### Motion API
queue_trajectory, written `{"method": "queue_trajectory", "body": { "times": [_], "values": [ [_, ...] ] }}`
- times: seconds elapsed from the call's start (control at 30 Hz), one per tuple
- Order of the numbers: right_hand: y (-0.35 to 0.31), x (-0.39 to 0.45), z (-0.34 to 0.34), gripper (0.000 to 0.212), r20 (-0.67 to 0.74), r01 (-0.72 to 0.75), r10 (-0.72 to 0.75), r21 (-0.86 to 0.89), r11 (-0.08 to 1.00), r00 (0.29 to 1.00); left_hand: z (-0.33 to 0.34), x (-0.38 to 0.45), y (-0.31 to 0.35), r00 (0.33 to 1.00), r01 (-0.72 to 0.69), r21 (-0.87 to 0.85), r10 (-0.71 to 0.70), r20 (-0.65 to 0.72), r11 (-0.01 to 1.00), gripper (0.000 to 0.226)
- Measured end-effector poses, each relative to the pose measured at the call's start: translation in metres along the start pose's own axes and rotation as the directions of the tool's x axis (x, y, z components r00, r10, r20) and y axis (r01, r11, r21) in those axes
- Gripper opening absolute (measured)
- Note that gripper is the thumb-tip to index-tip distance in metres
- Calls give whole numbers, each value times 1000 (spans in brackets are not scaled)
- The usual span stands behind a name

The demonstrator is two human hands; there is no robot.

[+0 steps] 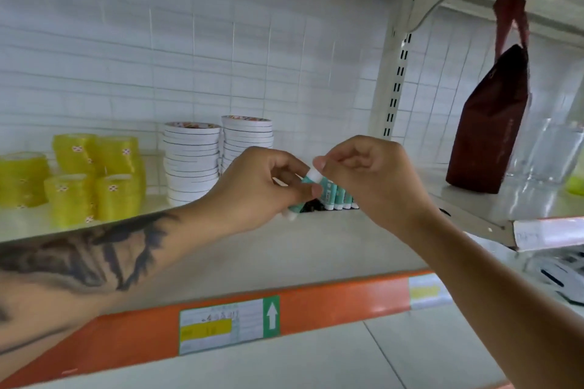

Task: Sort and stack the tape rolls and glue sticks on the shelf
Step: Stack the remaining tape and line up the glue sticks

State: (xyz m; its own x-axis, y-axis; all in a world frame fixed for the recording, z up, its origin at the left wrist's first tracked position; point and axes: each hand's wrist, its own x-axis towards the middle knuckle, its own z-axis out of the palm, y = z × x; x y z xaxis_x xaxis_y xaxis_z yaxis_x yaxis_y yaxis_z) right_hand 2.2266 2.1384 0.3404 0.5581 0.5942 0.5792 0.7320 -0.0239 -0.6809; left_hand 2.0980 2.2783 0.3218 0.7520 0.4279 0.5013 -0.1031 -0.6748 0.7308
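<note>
A: White shelf (284, 249) with an orange front edge (331, 297), white gridded back panel behind it. What's on it?

B: At the left of the frame, a cluster of yellow tape rolls (94, 177) in short stacks. Just right of them, in the middle, 2 tall stacks of white tape rolls (192, 161) side by side, near the back.

A: And the glue sticks?

B: A row of teal-and-white glue sticks (339, 197) stands upright low in the centre, mostly hidden behind the hands.

A: What are the hands doing?

B: Both meet at the centre of the frame. The left hand (256, 186), on a tattooed forearm, has its fingers curled round a teal glue stick (292, 210) whose white end pokes out below the palm. The right hand (369, 174) pinches the white cap of a second glue stick (313, 178) between thumb and fingertips. That stick lies tilted between the 2 hands, above the shelf.

A: Anything else?

B: At the right, on the neighbouring shelf, a dark red bag (493, 123) stands upright beside clear glassware (550, 151). A price label with a white arrow on green (229, 324) sits on the orange edge, bottom centre.
</note>
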Motion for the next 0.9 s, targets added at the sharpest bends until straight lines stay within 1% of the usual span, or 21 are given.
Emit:
{"method": "queue_trajectory", "body": {
  "times": [0.17, 0.23, 0.27, 0.3, 0.33, 0.4, 0.43, 0.47, 0.53, 0.57, 0.63, 0.7, 0.77, 0.9],
  "values": [
    [19, 46, 7, 17, 86, 23, -18, -65, 998, 996, 8, 42, -17, 998, 18, 26, -16, -60, 1000, 20],
    [28, 63, 9, 15, 73, 50, -45, -82, 995, 996, 12, 55, -25, 996, 65, 47, -62, -67, 997, 27],
    [33, 72, 9, 14, 62, 69, -63, -103, 992, 996, 14, 59, -30, 993, 105, 103, -99, -60, 989, 35],
    [39, 81, 9, 12, 53, 85, -79, -129, 988, 995, 17, 60, -35, 990, 138, 204, -134, -34, 969, 46],
    [46, 90, 11, 11, 50, 97, -90, -163, 982, 995, 20, 58, -40, 988, 140, 339, -155, 17, 930, 57],
    [63, 107, 19, 9, 62, 122, -109, -247, 961, 992, 31, 51, -53, 964, 44, 590, -190, 188, 806, 71],
    [72, 115, 24, 9, 74, 133, -117, -293, 947, 990, 37, 47, -57, 936, -9, 657, -225, 272, 754, 76],
    [80, 121, 31, 10, 97, 142, -116, -334, 932, 989, 44, 44, -60, 901, -27, 689, -281, 331, 724, 79],
    [92, 129, 42, 12, 162, 142, -84, -391, 909, 983, 53, 40, -65, 842, -3, 712, -382, 381, 703, 82],
    [96, 132, 45, 14, 192, 136, -62, -403, 905, 979, 55, 40, -66, 829, 16, 711, -407, 383, 703, 83],
    [103, 135, 49, 15, 242, 142, -41, -420, 896, 969, 56, 40, -66, 821, 44, 712, -431, 374, 701, 86],
    [109, 135, 48, 16, 267, 165, -37, -479, 862, 963, 54, 40, -67, 817, 35, 725, -437, 376, 688, 87],
    [111, 133, 47, 17, 266, 188, -51, -521, 832, 963, 55, 40, -68, 819, 28, 732, -435, 374, 681, 86],
    [114, 133, 51, 22, 270, 193, -50, -538, 820, 962, 55, 41, -69, 822, 18, 723, -423, 383, 690, 84]
  ]
}}
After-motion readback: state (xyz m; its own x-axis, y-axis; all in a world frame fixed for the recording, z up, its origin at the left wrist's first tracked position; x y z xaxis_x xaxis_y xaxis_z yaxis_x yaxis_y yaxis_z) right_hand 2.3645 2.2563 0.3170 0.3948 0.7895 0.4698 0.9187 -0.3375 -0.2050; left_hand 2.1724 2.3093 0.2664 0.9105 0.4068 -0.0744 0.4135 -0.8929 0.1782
